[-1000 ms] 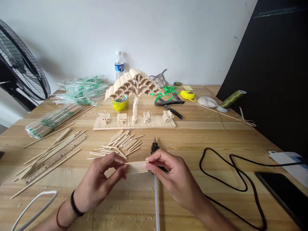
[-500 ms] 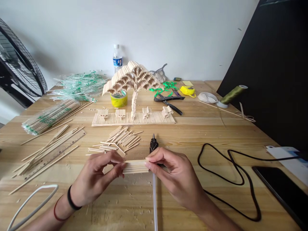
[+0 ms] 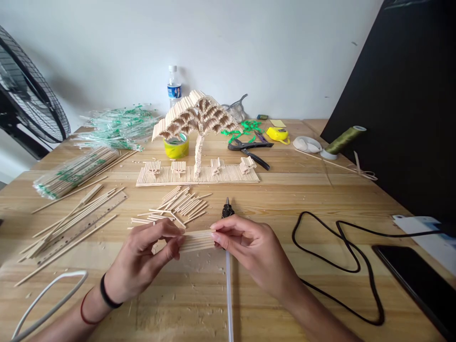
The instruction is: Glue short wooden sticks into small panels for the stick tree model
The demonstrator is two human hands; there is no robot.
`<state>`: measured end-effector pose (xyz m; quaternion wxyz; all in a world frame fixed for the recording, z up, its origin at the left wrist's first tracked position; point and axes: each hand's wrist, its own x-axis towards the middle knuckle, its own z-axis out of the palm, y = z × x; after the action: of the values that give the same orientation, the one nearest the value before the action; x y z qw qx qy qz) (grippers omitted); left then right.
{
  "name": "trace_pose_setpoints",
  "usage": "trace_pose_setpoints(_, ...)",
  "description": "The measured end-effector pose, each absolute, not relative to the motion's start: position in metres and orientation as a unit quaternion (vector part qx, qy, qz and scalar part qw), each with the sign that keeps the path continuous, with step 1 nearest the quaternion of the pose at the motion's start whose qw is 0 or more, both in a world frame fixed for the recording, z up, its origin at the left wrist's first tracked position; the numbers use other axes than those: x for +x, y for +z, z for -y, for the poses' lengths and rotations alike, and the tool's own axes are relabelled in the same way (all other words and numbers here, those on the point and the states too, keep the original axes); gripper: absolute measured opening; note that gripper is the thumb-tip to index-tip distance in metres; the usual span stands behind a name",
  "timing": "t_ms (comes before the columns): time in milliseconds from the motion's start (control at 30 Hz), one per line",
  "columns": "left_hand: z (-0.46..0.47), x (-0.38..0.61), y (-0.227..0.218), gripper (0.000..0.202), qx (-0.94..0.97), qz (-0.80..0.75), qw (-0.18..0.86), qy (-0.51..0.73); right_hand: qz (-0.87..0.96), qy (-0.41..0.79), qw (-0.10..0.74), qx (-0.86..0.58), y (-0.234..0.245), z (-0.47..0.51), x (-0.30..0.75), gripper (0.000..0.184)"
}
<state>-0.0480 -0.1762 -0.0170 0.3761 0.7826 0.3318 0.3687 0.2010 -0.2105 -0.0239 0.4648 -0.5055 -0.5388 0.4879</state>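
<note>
My left hand [image 3: 142,263] and my right hand [image 3: 254,254] pinch the two ends of a small flat panel of glued sticks [image 3: 197,240], held just above the wooden table [image 3: 270,199]. A black glue gun [image 3: 227,211] with a clear glue stick [image 3: 229,294] lies on the table under my right hand. Just beyond the hands lies a pile of short cut sticks [image 3: 176,206]. Farther back stands a stick model of a tree on a slatted base [image 3: 197,142].
Long skewers and a ruler [image 3: 76,223] lie at left, with wrapped skewer bundles [image 3: 74,171] behind. A black cable [image 3: 342,256] loops at right beside a phone [image 3: 416,280]. Pliers [image 3: 251,152], yellow tape roll [image 3: 175,147], water bottle [image 3: 174,90], thread spool [image 3: 342,140], and a fan [image 3: 24,95] stand around.
Both hands lifted the stick panel slightly and tilted it. The view dropped a little after the earliest frame.
</note>
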Motion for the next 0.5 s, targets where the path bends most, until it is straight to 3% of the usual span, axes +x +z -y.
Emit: trace_pose_setpoints(500, 0.177, -0.035, -0.015, 0.023, 0.645, -0.336, 0.580, 0.368, 0.628, 0.335, 0.530, -0.462, -0.021, 0.214, 0.199, 0.011)
